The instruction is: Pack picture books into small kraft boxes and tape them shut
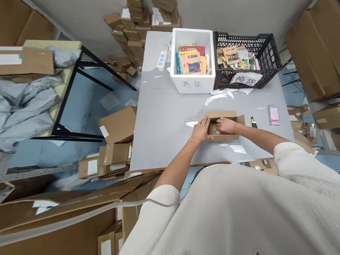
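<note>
An opened small cardboard box (226,137) lies on the grey table in front of me, its flaps raised. My left hand (201,131) grips the box's left end, fingers at the far corner and thumb at the near one. Over the right end, my right hand (226,125) reaches into the box with its fingers bent. Something clear and shiny shows beside those fingertips; what they hold, if anything, is hidden. To the right of the box lies a yellow and black utility knife (253,122).
A white foam box (194,83) with books and a black plastic crate (268,54) with booklets stand at the table's back. Torn paper (216,97) lies before them. A power strip (162,60) is at back left, a pink-screened phone (274,115) at right. Cartons (117,124) crowd the floor.
</note>
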{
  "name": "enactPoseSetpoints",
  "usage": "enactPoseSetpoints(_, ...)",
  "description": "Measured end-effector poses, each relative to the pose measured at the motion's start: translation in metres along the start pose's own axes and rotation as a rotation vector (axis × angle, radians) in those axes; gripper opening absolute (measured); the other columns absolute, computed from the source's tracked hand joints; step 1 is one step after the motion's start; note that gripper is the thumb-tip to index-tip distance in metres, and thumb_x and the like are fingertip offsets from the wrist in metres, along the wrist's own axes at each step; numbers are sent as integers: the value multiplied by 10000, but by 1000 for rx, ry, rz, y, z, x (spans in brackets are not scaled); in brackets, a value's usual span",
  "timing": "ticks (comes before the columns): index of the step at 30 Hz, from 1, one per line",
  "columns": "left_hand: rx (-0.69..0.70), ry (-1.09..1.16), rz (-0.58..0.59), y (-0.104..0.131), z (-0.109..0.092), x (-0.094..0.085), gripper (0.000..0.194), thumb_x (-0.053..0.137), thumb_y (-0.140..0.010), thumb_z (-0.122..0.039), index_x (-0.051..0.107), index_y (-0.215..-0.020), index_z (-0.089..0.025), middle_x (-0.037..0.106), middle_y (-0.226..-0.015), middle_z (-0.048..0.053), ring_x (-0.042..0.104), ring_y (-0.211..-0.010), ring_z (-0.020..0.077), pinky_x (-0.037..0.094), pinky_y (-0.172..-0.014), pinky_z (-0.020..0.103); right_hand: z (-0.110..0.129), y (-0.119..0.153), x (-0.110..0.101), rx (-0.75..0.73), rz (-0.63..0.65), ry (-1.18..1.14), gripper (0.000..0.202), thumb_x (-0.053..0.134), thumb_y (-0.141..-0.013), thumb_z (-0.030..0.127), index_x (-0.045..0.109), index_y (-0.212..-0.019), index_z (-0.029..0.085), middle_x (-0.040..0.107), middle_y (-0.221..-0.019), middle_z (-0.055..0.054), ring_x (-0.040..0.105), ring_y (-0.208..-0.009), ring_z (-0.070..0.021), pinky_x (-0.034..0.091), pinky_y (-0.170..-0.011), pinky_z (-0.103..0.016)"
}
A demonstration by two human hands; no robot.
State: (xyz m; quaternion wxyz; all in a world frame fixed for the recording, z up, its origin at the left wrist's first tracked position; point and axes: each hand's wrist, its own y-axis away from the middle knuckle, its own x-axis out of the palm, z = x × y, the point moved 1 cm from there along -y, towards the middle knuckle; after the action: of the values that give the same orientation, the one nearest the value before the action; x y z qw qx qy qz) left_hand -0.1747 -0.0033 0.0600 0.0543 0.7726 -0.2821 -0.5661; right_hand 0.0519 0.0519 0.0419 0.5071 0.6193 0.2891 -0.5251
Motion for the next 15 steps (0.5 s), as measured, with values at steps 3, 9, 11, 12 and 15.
enactPoseSetpoints(3,-7,-5,9,-2,1,1,1365,980,-839,-552,133,-1885,-327,161,-1955,127,439,-1652,467,453,-1317,548,-7,16,-11,82,-30,-41,289,546,-1071,101,821,-1129,170,812,-1037,-150,594,-1100,-308,421,-972,-408)
enactPoseSetpoints(9,-17,-5,12,-5,4,0,1368,973,-831,-567,129,-1880,-324,141,-1959,137,454,-1646,467,446,-1317,537,-19,73,-39,388,-248,-192,309,527,-1045,102,783,-1214,143,806,-1138,-192,601,-1134,-350,443,-1008,-446)
enactPoseSetpoints(11,-17,-9,14,-5,6,0,1361,965,-834,-558,126,-1879,-320,141,-1958,142,457,-1646,473,450,-1310,538,-26,95,-46,534,-399,-303,295,532,-1068,175,772,-1238,150,805,-1156,-190,602,-1129,-364,465,-1015,-460)
enactPoseSetpoints(12,-23,-11,17,-6,7,0,1363,964,-833,-555,121,-1878,-319,140,-1958,147,459,-1645,479,454,-1304,540,-31,107,-49,613,-490,-366,288,538,-1082,230,767,-1241,159,803,-1147,-182,606,-1115,-365,478,-1011,-463)
enactPoseSetpoints(15,-36,-5,10,-8,9,0,1365,956,-825,-600,124,-1874,-336,148,-1954,162,471,-1640,494,456,-1295,551,-53,143,-49,838,-777,-567,319,576,-1100,433,756,-1186,184,781,-1036,-123,629,-1014,-327,517,-957,-434)
